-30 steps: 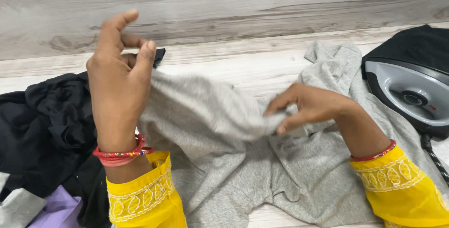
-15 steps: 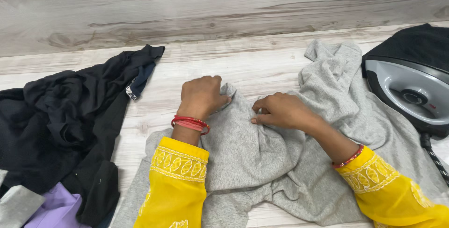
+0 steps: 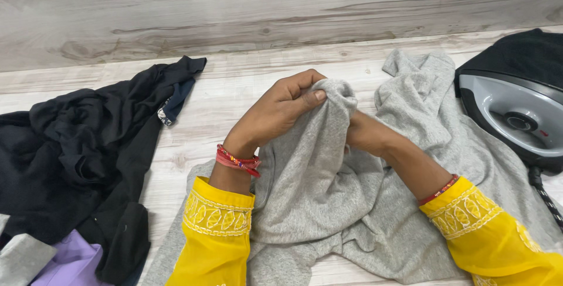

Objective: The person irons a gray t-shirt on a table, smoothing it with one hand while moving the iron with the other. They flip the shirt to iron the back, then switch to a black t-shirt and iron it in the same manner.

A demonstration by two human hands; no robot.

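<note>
View from above of a pale wood-grain laminate surface [image 3: 246,80] with a grey wood-grain board rising behind it. At centre lies a heather-grey garment of soft knitted jersey [image 3: 328,204], crumpled in loose folds that spread from the lower middle to the upper right. The left hand [image 3: 281,110] is closed on a raised bunch of this grey knit, thumb pressed against the curled fingers with the cloth pinched between them, lifting a rounded peak of fabric off the surface. The right hand [image 3: 363,133] is pushed into the same peak from the other side; its fingers are buried in the cloth, so how far they are closed cannot be told, though the hand is plainly in contact with the fabric. Both wrists carry thin red bangles above yellow sleeves edged with pale embroidered leaf shapes. To the left sits a heap of black, matte, crumpled clothing [image 3: 76,151], with a lilac piece [image 3: 70,262] showing at its lower edge. At the right edge rests a clothes iron with black body and smooth grey soleplate [image 3: 516,122], touching the grey garment's far folds.
</note>
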